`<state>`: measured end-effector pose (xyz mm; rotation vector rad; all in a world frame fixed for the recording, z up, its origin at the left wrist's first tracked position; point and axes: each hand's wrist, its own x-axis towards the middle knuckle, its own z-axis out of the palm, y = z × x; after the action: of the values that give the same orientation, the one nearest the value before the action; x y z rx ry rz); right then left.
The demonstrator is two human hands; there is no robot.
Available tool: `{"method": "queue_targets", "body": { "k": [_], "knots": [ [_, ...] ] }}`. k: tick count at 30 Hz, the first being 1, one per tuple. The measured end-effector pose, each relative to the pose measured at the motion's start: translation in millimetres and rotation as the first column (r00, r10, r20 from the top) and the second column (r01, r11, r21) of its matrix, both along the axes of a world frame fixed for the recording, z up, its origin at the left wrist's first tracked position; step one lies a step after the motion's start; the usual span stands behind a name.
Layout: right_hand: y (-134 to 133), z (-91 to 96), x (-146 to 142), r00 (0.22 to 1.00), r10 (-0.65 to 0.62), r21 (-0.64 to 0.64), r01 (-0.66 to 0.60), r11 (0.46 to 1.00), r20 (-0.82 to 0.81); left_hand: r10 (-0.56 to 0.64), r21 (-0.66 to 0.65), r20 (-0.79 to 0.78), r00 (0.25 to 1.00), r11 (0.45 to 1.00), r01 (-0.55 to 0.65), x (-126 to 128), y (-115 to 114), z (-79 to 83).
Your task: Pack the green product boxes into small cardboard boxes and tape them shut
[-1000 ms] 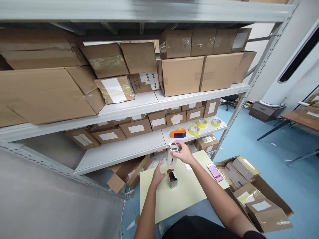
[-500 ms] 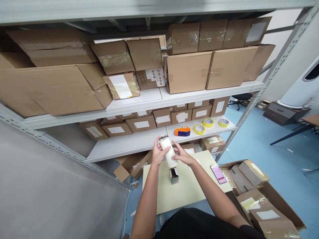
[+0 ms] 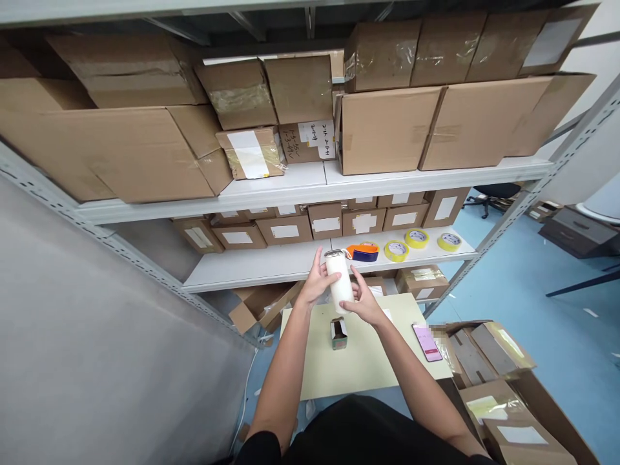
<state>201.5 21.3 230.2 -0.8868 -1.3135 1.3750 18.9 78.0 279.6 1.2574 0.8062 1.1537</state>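
A white tumbler (image 3: 340, 284) with a dark, metallic-looking lid and a small pale loop at its top is held up over the table, tilted slightly. My left hand (image 3: 317, 281) grips its left side, the thumb lying across the front. On the lower right side my right hand (image 3: 363, 302) is closed around it, thumb in front. Below the tumbler a small open carton (image 3: 339, 334), dark inside with a greenish front, stands on the pale yellow table (image 3: 320, 374).
A phone (image 3: 427, 342) with a pink screen lies at the table's right edge. Tape rolls (image 3: 396, 250) and an orange and blue tape dispenser (image 3: 363, 252) sit on the shelf (image 3: 256, 272) ahead. Cardboard boxes (image 3: 513, 394) stand at the lower right; an open box (image 3: 261, 309) is at left.
The tumbler has become more upright, and a pale loop now shows by its lid. My right hand has closed on its lower side. The view has shifted slightly.
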Motion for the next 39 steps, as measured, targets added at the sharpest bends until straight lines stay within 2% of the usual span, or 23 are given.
{"method": "queue_targets", "body": {
  "k": [3, 8, 11, 13, 17, 21, 22, 26, 28, 31, 34, 37, 39],
  "knots": [
    [-2, 0.6, -3, 0.986, -0.15, 0.048, 0.147, 0.988, 0.069, 0.034, -0.011, -0.046, 0.998, 0.999, -0.034, 3, -1, 2.3],
    [-5, 2.8, -5, 0.999, -0.027, 0.025, 0.026, 0.999, 0.043, 0.003, -0.026, 0.009, 1.0, 1.0, -0.003, 7, 1, 3.3],
    [-6, 3.2, -6, 0.989, -0.131, 0.049, 0.128, 0.991, 0.067, 0.028, -0.002, -0.021, 0.999, 1.0, -0.028, 7, 2, 2.4],
    [-6, 3.3, -6, 0.987, -0.142, 0.06, 0.137, 0.989, 0.081, 0.055, 0.0, -0.039, 0.998, 0.998, -0.055, 6, 3, 1.3],
    [-6, 3.7, -9, 1.0, -0.016, 0.02, 0.016, 1.0, 0.026, 0.036, -0.013, 0.027, 0.999, 0.999, -0.036, 4, 3, -1.8],
    [-9, 4.1, -13, 0.972, -0.193, 0.067, 0.186, 0.98, 0.131, 0.077, 0.022, -0.005, 0.997, 0.997, -0.076, 2, 2, -4.1],
    [-10, 4.5, -13, 0.967, -0.207, 0.084, 0.196, 0.977, 0.15, 0.086, 0.029, -0.018, 0.996, 0.996, -0.086, 2, 2, -4.6],
    [-14, 6.7, -13, 0.989, -0.109, 0.075, 0.102, 0.992, 0.097, 0.048, 0.022, 0.022, 0.999, 0.999, -0.048, 0, 1, -6.5],
    [-15, 6.3, -13, 0.984, -0.143, 0.078, 0.135, 0.988, 0.103, 0.062, 0.023, 0.024, 0.998, 0.998, -0.063, 0, 0, -5.9],
    [-15, 1.6, -13, 0.96, -0.223, 0.112, 0.205, 0.972, 0.171, 0.129, 0.017, -0.033, 0.991, 0.992, -0.128, 0, -2, -3.6],
    [-13, -6.8, -14, 0.963, -0.194, 0.115, 0.174, 0.978, 0.19, 0.135, 0.001, -0.093, 0.986, 0.991, -0.136, 1, -3, -5.0],
    [-12, -16.2, -15, 0.973, -0.164, 0.082, 0.153, 0.985, 0.159, 0.148, 0.003, -0.126, 0.981, 0.989, -0.149, 4, -2, -13.3],
    [-11, -23.1, -14, 0.967, -0.184, 0.061, 0.176, 0.983, 0.179, 0.223, 0.042, -0.171, 0.96, 0.975, -0.219, 5, 0, -21.2]
  ]
}}
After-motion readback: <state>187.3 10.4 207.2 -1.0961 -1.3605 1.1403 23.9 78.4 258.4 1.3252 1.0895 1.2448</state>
